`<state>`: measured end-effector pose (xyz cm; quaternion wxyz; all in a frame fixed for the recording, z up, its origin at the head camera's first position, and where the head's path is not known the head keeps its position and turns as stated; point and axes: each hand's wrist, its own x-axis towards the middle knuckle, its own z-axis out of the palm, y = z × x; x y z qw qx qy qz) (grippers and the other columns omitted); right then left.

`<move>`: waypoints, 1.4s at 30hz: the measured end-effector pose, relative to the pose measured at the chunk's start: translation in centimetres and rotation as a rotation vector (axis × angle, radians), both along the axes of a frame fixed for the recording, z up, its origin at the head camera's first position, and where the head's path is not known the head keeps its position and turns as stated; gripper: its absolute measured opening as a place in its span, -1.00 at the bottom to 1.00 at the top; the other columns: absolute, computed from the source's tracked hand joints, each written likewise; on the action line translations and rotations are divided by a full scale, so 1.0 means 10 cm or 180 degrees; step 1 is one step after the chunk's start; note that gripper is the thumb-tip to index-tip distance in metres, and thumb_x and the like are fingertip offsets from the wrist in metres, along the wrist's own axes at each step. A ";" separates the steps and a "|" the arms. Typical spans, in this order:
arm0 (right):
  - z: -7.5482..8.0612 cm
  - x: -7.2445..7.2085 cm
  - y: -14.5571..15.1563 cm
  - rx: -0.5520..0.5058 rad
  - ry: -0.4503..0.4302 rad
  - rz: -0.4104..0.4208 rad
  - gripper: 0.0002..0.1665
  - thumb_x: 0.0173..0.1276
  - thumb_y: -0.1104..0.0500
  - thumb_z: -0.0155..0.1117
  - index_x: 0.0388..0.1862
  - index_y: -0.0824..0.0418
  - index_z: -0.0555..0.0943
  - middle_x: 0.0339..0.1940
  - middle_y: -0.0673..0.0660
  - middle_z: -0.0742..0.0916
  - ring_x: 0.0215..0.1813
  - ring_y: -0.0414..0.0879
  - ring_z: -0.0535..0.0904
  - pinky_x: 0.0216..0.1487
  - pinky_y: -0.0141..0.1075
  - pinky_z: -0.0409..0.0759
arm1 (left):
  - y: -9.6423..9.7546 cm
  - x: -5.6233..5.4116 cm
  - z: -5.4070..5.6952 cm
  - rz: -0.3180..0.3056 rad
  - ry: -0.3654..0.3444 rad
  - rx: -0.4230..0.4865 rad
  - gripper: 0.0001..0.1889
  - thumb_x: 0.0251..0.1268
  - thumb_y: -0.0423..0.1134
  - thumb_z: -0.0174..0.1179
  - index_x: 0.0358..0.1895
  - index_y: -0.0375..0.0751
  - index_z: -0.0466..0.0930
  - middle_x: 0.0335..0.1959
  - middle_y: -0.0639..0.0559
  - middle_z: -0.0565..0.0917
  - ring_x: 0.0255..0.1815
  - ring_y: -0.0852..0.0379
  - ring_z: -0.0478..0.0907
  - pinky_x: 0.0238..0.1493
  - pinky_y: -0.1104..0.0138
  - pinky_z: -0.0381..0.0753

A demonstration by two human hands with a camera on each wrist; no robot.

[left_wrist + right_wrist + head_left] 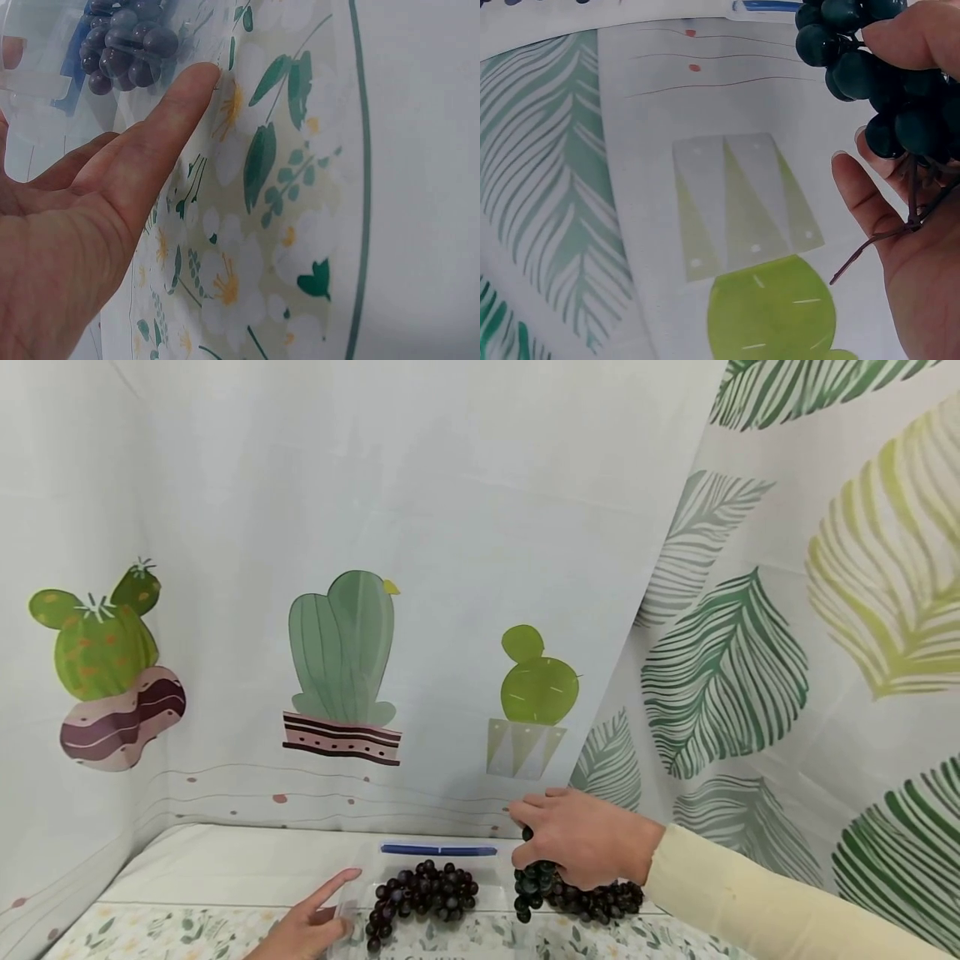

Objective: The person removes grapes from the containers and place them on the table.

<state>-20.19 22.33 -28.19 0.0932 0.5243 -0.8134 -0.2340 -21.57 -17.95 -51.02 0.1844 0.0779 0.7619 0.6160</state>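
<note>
A clear plastic box (pixel 491 870) with a blue strip (pixel 438 850) along its far edge holds a bunch of dark purple grapes (pixel 426 890). My left hand (pixel 303 931) is at the box's left side, its fingers fairly straight and a fingertip right at the wall. In the left wrist view the same hand (pixel 97 187) reaches up beside the see-through box. My right hand (pixel 573 837) grips a bunch of dark green grapes (pixel 531 887), which hangs just right of the box. In the right wrist view, a bare brown stem (pixel 911 217) trails from that bunch across the palm.
Another bunch of dark grapes (pixel 600 903) lies on the table under my right hand. A floral cloth (pixel 176 931) covers the front part of the table. Behind the table hangs a white curtain (pixel 450 527) printed with cacti, and a leaf-patterned one (pixel 720 668) at the right.
</note>
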 end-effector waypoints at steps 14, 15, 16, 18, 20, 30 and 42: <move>-0.01 -0.01 0.19 -0.0025 0.0034 0.0015 -0.34 0.08 0.35 0.50 -0.02 -0.39 0.70 -0.24 -0.11 0.34 -0.26 -0.21 0.17 -0.24 -0.29 0.21 | 0.03 -0.02 -0.02 0.0071 0.0062 -0.0074 -0.24 0.51 -0.19 0.11 0.69 -0.16 0.06 0.56 -0.60 0.15 0.26 -0.43 0.60 -0.09 0.09 0.55; -0.01 -0.01 0.20 -0.0007 0.0015 -0.0012 -0.35 0.10 0.33 0.52 -0.01 -0.39 0.70 -0.24 -0.11 0.34 -0.26 -0.21 0.17 -0.24 -0.29 0.21 | 0.03 -0.02 -0.02 0.0070 0.0064 -0.0078 -0.24 0.51 -0.19 0.12 0.69 -0.16 0.06 0.57 -0.60 0.13 0.27 -0.46 0.59 -0.07 0.08 0.57; -0.02 -0.02 0.22 0.0008 -0.0002 -0.0044 -0.36 0.10 0.32 0.53 0.00 -0.39 0.70 -0.24 -0.11 0.35 -0.25 -0.21 0.18 -0.24 -0.28 0.22 | 0.03 -0.03 -0.03 0.0067 0.0058 -0.0076 -0.24 0.51 -0.18 0.11 0.69 -0.16 0.06 0.58 -0.60 0.12 0.28 -0.48 0.57 -0.06 0.08 0.57; -0.04 -0.02 0.25 0.0043 -0.0031 -0.0107 -0.36 0.11 0.29 0.55 0.02 -0.40 0.70 -0.21 -0.11 0.39 -0.24 -0.22 0.20 -0.23 -0.28 0.25 | 0.03 -0.03 -0.03 0.0076 0.0055 -0.0093 -0.24 0.51 -0.17 0.12 0.69 -0.15 0.07 0.60 -0.60 0.07 0.31 -0.56 0.52 -0.04 0.05 0.61; -0.06 -0.03 0.28 0.0070 -0.0045 -0.0160 -0.35 0.11 0.29 0.55 0.03 -0.41 0.70 -0.18 -0.11 0.44 -0.23 -0.22 0.23 -0.22 -0.28 0.29 | 0.02 -0.03 -0.04 0.0069 0.0038 -0.0072 -0.24 0.52 -0.17 0.12 0.69 -0.15 0.05 0.60 -0.61 0.02 0.33 -0.60 0.48 -0.05 0.05 0.61; -0.22 -0.11 0.38 0.0142 0.0044 -0.0195 -0.32 0.07 0.29 0.57 0.04 -0.43 0.70 -0.15 -0.09 0.48 -0.20 -0.21 0.34 -0.18 -0.27 0.44 | 0.01 -0.04 -0.06 0.0078 0.0036 -0.0086 -0.24 0.51 -0.16 0.13 0.69 -0.13 0.07 0.63 -0.62 -0.12 0.40 -0.77 0.26 0.08 -0.16 0.65; -0.53 -0.18 0.38 0.0173 0.0004 -0.0148 -0.43 0.18 0.15 0.60 0.06 -0.44 0.69 -0.09 -0.08 0.53 -0.16 -0.22 0.38 -0.15 -0.29 0.45 | 0.01 -0.04 -0.05 0.0086 -0.0034 -0.0047 -0.24 0.52 -0.16 0.13 0.70 -0.12 0.05 0.60 -0.63 0.02 0.31 -0.64 0.47 -0.01 -0.03 0.65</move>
